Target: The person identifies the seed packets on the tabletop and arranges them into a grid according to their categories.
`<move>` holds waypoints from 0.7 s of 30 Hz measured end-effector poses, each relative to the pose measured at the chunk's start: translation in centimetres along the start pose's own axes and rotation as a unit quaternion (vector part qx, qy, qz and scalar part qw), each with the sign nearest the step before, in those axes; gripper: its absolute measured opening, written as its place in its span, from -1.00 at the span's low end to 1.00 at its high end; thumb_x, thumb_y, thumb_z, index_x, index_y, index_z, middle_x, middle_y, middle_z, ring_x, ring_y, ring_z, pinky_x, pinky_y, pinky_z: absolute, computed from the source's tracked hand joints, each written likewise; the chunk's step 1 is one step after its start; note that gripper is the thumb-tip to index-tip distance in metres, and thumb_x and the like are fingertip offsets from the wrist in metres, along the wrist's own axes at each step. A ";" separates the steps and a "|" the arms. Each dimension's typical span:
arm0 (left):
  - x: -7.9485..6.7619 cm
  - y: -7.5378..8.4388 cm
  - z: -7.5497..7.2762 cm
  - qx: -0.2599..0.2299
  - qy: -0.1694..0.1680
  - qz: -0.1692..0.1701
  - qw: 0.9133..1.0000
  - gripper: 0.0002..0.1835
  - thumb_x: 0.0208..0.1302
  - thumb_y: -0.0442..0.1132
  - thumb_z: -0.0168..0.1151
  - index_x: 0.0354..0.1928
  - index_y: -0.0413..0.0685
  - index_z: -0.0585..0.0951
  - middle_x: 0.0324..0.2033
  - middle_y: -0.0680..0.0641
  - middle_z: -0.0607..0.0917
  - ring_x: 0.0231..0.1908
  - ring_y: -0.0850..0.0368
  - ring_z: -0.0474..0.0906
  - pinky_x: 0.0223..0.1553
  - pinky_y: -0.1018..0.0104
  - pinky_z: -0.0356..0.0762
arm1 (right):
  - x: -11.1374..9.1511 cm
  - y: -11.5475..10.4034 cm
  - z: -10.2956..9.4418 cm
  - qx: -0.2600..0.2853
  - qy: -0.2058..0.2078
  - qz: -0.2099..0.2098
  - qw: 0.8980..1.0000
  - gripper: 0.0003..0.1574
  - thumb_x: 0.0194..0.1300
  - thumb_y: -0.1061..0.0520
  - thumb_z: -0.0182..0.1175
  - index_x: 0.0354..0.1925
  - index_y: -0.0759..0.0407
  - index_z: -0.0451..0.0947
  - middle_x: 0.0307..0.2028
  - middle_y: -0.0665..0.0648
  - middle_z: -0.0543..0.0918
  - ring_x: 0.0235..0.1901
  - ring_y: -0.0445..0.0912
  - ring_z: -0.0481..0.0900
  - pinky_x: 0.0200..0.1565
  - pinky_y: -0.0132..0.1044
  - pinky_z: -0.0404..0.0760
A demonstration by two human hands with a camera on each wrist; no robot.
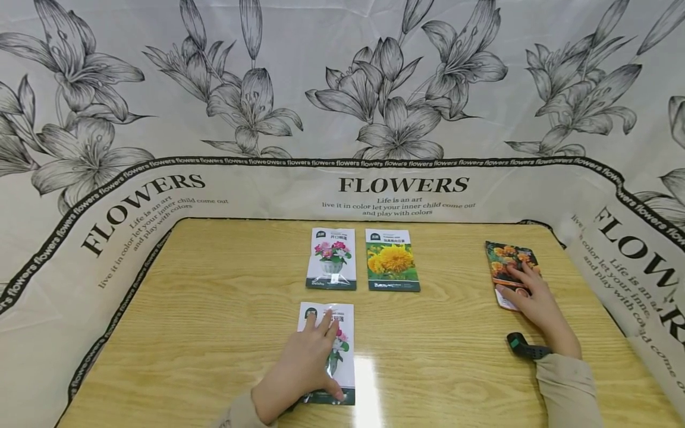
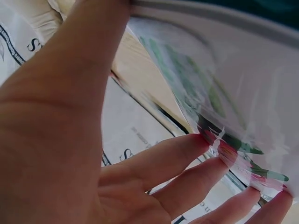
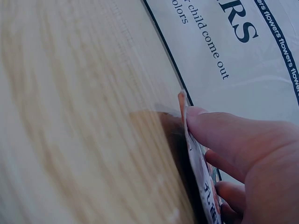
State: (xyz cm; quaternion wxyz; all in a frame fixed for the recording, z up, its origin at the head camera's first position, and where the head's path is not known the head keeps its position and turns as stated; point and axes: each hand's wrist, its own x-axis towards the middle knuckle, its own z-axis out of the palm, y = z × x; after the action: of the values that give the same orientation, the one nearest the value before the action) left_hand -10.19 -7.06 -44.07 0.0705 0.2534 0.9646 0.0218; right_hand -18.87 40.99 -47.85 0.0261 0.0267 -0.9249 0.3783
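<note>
A white seed packet with a flower picture point(image 1: 344, 356) lies on the table at the front middle. Across it rests my left hand point(image 1: 302, 356), fingers spread toward its top and thumb near its lower right edge. In the left wrist view, fingertips point(image 2: 202, 141) touch the glossy packet point(image 2: 261, 93). At the right, my right hand point(image 1: 540, 303) lies on a packet with orange flowers point(image 1: 500, 255). Its thumb point(image 3: 210, 128) presses the packet's face point(image 3: 198, 172) in the right wrist view, where the other fingers are partly hidden.
Behind the left hand lie a packet with pink flowers in a pot point(image 1: 332, 258) and a yellow-flower packet point(image 1: 393, 261), side by side. A black device point(image 1: 521, 346) sits at the right wrist. Flower-printed cloth point(image 1: 396, 205) borders the wooden table point(image 1: 214, 285).
</note>
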 end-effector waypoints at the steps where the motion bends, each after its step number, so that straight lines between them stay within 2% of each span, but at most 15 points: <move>1: 0.1 0.1 0.0 0.000 0.000 0.000 1.000 0.40 -0.57 0.53 0.52 0.39 -0.18 0.42 0.40 -0.22 0.36 0.32 -0.33 0.31 -0.17 0.05 0.69 | 0.0 0.0 0.0 -0.001 0.000 0.000 1.000 -0.10 0.43 0.01 0.19 0.47 0.44 0.07 0.49 0.54 -0.27 0.42 0.50 -0.48 0.22 0.58 -0.25; 3: 0.2 0.2 0.1 0.002 0.003 0.001 1.000 0.40 -0.57 0.53 0.51 0.39 -0.19 0.42 0.40 -0.22 0.36 0.32 -0.32 0.31 -0.19 0.07 0.69 | 0.0 0.1 0.0 0.000 0.000 0.000 1.000 -0.10 0.43 0.00 0.19 0.47 0.44 0.07 0.49 0.54 -0.28 0.41 0.51 -0.47 0.21 0.59 -0.21; 11: 0.3 0.4 0.3 0.014 0.011 0.000 1.000 0.41 -0.59 0.56 0.49 0.39 -0.17 0.42 0.39 -0.22 0.38 0.29 -0.28 0.33 -0.31 0.14 0.68 | 0.2 0.7 0.3 -0.008 0.009 -0.012 1.000 -0.11 0.42 0.01 0.19 0.45 0.46 0.10 0.47 0.57 -0.24 0.42 0.49 -0.50 0.29 0.45 -0.48; 14: 0.3 0.4 0.4 0.019 0.011 0.000 1.000 0.41 -0.58 0.57 0.48 0.39 -0.17 0.42 0.39 -0.22 0.38 0.28 -0.27 0.34 -0.33 0.16 0.67 | 0.1 0.7 0.3 -0.005 0.009 -0.014 1.000 -0.12 0.42 0.01 0.19 0.45 0.46 0.10 0.47 0.57 -0.25 0.42 0.48 -0.52 0.28 0.46 -0.49; 21: 0.4 0.7 0.2 0.007 0.005 -0.007 1.000 0.41 -0.59 0.54 0.50 0.38 -0.20 0.42 0.40 -0.24 0.36 0.29 -0.29 0.31 -0.29 0.12 0.69 | 0.0 0.5 0.2 0.001 0.005 -0.011 1.000 -0.10 0.42 0.01 0.19 0.47 0.43 0.07 0.49 0.54 -0.27 0.41 0.51 -0.49 0.22 0.57 -0.37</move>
State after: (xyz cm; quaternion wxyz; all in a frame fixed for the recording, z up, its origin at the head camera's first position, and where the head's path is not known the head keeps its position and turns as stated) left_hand -10.14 -6.26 -44.27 0.0642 0.2471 0.9667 0.0158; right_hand -18.87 41.17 -48.37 0.0351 0.0352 -0.9241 0.3790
